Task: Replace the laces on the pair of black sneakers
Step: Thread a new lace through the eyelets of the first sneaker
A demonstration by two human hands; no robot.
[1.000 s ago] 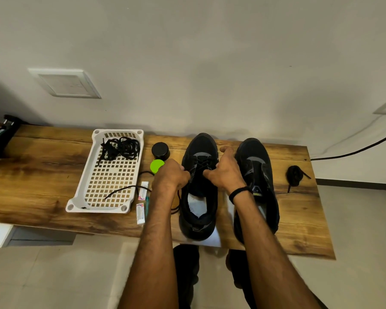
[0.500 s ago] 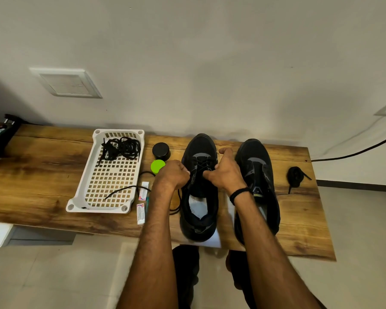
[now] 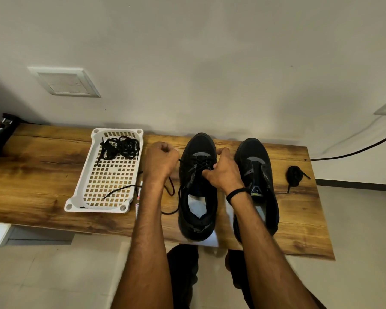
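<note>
Left hand point(image 3: 161, 161), fisted on the lace point(image 3: 200, 163), holds it taut sideways; right hand point(image 3: 223, 172) grips the sneaker point(image 3: 197, 228). Lacing looks midway; the next eyelet probably follows.

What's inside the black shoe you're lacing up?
Something white, paper or an insole, shows in the heel opening of the sneaker. Farther in, toward the toe, the sneaker's own top, the lace and the right hand cover the inside, so I cannot tell.
</note>
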